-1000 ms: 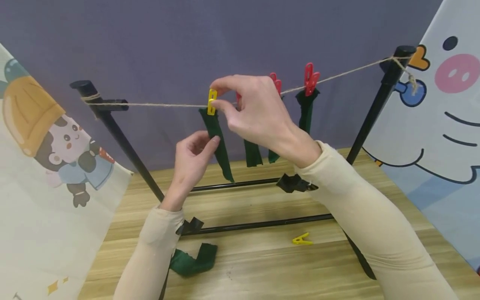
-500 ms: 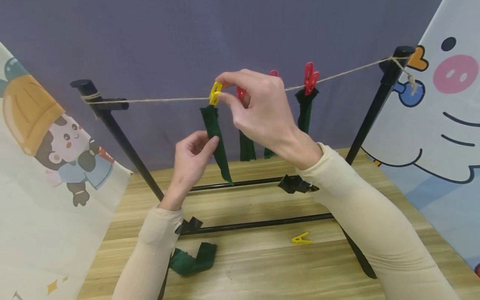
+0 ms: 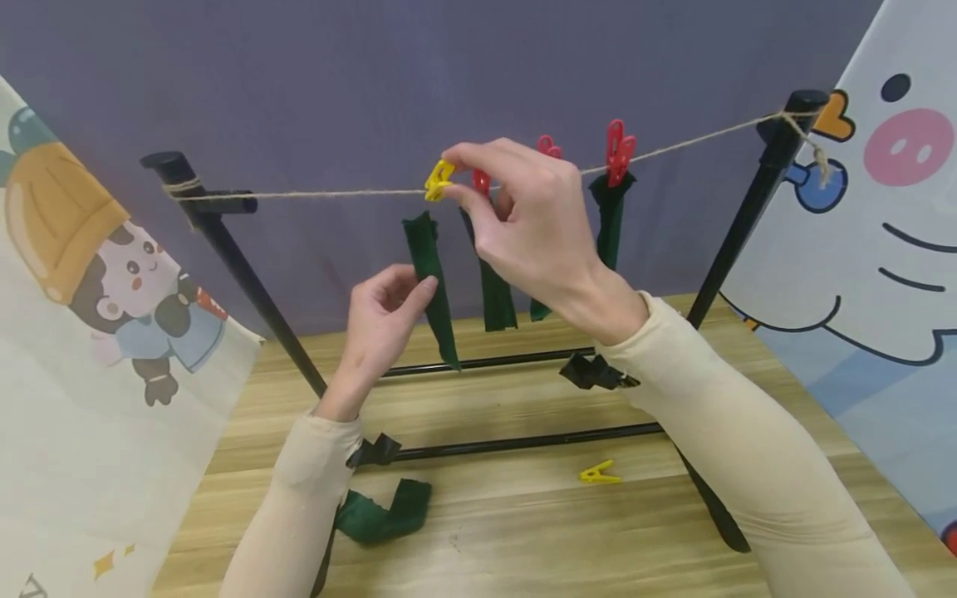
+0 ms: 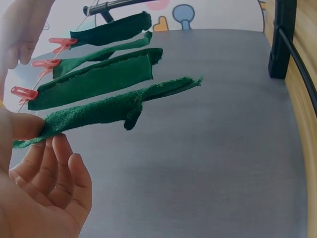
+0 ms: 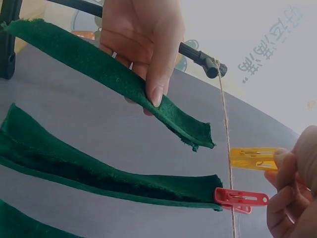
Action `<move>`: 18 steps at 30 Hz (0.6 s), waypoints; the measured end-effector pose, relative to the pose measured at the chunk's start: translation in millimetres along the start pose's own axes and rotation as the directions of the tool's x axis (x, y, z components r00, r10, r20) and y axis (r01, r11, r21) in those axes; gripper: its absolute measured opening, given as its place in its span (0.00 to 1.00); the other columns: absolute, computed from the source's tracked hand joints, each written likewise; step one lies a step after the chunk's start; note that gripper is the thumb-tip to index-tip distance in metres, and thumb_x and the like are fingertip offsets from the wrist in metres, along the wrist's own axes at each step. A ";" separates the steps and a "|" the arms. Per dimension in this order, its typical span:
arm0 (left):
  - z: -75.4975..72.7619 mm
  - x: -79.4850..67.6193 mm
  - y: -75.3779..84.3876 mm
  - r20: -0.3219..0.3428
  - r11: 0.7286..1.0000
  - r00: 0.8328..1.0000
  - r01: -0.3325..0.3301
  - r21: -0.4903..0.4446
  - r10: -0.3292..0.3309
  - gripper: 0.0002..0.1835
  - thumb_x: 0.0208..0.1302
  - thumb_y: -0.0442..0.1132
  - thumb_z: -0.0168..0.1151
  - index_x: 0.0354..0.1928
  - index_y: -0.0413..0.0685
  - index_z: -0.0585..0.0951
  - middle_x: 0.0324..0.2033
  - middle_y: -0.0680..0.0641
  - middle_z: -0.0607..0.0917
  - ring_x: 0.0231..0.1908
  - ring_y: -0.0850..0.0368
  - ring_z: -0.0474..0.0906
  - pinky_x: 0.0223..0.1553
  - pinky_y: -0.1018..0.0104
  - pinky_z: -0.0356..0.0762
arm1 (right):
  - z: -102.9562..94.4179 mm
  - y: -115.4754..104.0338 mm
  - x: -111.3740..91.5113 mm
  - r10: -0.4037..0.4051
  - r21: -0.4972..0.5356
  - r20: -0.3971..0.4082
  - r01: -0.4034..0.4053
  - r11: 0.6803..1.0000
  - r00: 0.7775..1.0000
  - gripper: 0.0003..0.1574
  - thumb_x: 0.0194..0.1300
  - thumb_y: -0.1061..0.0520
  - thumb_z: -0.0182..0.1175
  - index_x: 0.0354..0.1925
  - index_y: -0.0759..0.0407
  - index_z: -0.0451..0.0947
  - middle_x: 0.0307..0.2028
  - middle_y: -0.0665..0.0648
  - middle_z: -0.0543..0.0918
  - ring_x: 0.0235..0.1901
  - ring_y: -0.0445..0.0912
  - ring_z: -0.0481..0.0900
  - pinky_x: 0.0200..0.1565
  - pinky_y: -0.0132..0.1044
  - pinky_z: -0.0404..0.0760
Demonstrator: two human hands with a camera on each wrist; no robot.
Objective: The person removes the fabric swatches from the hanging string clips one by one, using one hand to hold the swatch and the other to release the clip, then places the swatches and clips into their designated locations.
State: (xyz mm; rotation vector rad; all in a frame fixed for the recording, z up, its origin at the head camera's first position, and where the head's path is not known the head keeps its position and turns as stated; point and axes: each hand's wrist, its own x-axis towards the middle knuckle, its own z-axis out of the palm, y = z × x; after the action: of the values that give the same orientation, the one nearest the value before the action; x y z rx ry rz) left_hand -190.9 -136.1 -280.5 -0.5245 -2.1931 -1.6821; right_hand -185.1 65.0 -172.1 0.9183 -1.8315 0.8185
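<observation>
My left hand (image 3: 380,328) pinches a dark green cloth strip (image 3: 424,247) between thumb and fingers; the strip hangs down past it. My right hand (image 3: 527,220) pinches the handles of a yellow clothespin (image 3: 438,180) with thumb and index finger. In the right wrist view, the tip of the yellow clothespin (image 5: 250,158) is right at the twine (image 5: 224,101), while the strip's upper end (image 5: 198,133) is apart from both. Beside it, red clothespins (image 4: 24,93) hold more green strips (image 4: 99,79) along the twine.
Black posts (image 3: 247,291) at both sides carry the twine, with black bars (image 3: 508,447) low between them. On the wooden table (image 3: 523,531) lie a second yellow clothespin (image 3: 600,473) and a folded green strip (image 3: 385,519). A grey-purple backdrop (image 3: 336,83) stands behind.
The yellow clothespin has come off the top of the green strip and moved up and right with my right hand. The twine has risen slightly; my left hand stays nearly still with the strip.
</observation>
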 end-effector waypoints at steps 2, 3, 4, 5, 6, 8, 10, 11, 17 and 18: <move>-0.4 -0.8 -0.6 0.001 1.000 1.000 0.009 0.002 -0.009 0.14 0.71 0.46 0.64 0.48 0.45 0.86 0.34 0.55 0.87 0.34 0.58 0.82 0.39 0.66 0.81 | -0.3 0.4 -1.7 -0.007 0.002 -0.002 0.007 1.000 1.000 0.13 0.69 0.58 0.67 0.49 0.63 0.87 0.38 0.57 0.89 0.17 0.39 0.66 0.24 0.26 0.61; -0.8 -1.2 -1.0 0.001 1.000 1.000 0.015 0.006 -0.015 0.13 0.71 0.46 0.64 0.48 0.44 0.86 0.34 0.54 0.87 0.34 0.58 0.82 0.39 0.65 0.82 | -0.4 0.5 -2.6 -0.010 0.003 -0.002 0.010 1.000 1.000 0.13 0.69 0.58 0.67 0.48 0.63 0.87 0.38 0.57 0.89 0.17 0.39 0.66 0.23 0.26 0.61; -1.1 -1.5 -1.1 0.002 1.000 1.000 0.020 0.008 -0.020 0.14 0.71 0.46 0.64 0.48 0.44 0.86 0.34 0.54 0.87 0.34 0.59 0.82 0.39 0.64 0.82 | -0.7 0.7 -3.5 -0.014 0.004 -0.002 0.014 1.000 1.000 0.13 0.69 0.58 0.67 0.48 0.63 0.87 0.38 0.57 0.89 0.17 0.39 0.66 0.23 0.26 0.61; -1.5 -1.8 -1.4 0.003 1.000 1.000 0.023 0.012 -0.023 0.14 0.71 0.46 0.64 0.48 0.44 0.86 0.34 0.54 0.87 0.34 0.59 0.82 0.39 0.63 0.83 | -1.0 1.1 -4.4 -0.018 0.007 -0.001 0.018 1.000 1.000 0.13 0.69 0.58 0.67 0.48 0.63 0.87 0.38 0.57 0.89 0.16 0.39 0.66 0.23 0.26 0.61; -1.8 -2.1 -1.7 0.005 1.000 1.000 0.026 0.017 -0.026 0.14 0.72 0.46 0.64 0.48 0.44 0.86 0.35 0.54 0.87 0.34 0.59 0.82 0.39 0.63 0.83 | -1.3 1.3 -5.2 -0.023 0.009 0.000 0.023 1.000 1.000 0.13 0.69 0.58 0.67 0.49 0.63 0.87 0.38 0.57 0.89 0.16 0.39 0.66 0.23 0.26 0.61; -2.8 -2.9 -2.2 0.008 0.999 1.000 0.028 0.031 -0.028 0.14 0.72 0.46 0.64 0.48 0.44 0.86 0.35 0.54 0.87 0.33 0.59 0.82 0.39 0.64 0.83 | -2.0 1.9 -6.6 -0.034 0.012 0.000 0.034 0.999 0.999 0.13 0.68 0.58 0.67 0.49 0.63 0.87 0.38 0.57 0.89 0.16 0.38 0.65 0.23 0.25 0.61; -3.4 -4.0 -2.2 0.011 0.999 1.000 0.028 0.035 -0.028 0.14 0.72 0.47 0.64 0.48 0.44 0.86 0.35 0.54 0.87 0.34 0.59 0.82 0.38 0.66 0.82 | -2.9 2.1 -7.8 -0.044 0.014 -0.003 0.044 0.999 0.999 0.13 0.68 0.58 0.67 0.48 0.64 0.87 0.39 0.58 0.89 0.16 0.38 0.65 0.23 0.25 0.61; -3.5 -4.4 -2.6 0.012 0.999 1.000 0.027 0.039 -0.028 0.14 0.72 0.47 0.64 0.48 0.45 0.86 0.34 0.54 0.87 0.34 0.59 0.82 0.38 0.67 0.81 | -3.2 2.2 -8.4 -0.047 0.016 -0.004 0.047 0.999 0.999 0.13 0.68 0.58 0.68 0.48 0.64 0.87 0.38 0.58 0.89 0.16 0.38 0.65 0.23 0.25 0.61; -3.1 -6.7 -4.4 0.016 0.999 0.999 0.034 0.040 -0.035 0.14 0.71 0.48 0.64 0.48 0.46 0.86 0.34 0.55 0.87 0.34 0.58 0.81 0.39 0.67 0.80 | -4.3 1.2 -12.5 -0.052 0.018 0.009 0.052 0.998 0.999 0.14 0.68 0.58 0.68 0.49 0.64 0.86 0.38 0.58 0.89 0.16 0.39 0.66 0.23 0.26 0.63; -3.0 -6.8 -4.6 0.015 0.999 0.999 0.034 0.039 -0.035 0.13 0.71 0.47 0.64 0.48 0.46 0.86 0.33 0.56 0.87 0.34 0.58 0.81 0.39 0.67 0.80 | -4.3 1.3 -13.0 -0.053 0.018 0.011 0.052 0.998 0.999 0.14 0.68 0.58 0.68 0.49 0.64 0.86 0.37 0.58 0.89 0.16 0.39 0.66 0.23 0.27 0.63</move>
State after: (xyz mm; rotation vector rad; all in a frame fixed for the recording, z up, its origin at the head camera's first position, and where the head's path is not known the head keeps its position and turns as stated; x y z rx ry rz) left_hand -187.0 -140.7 -286.9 -0.4944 -2.2532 -1.6546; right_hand -180.3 72.5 -182.6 0.9803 -1.8053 0.7994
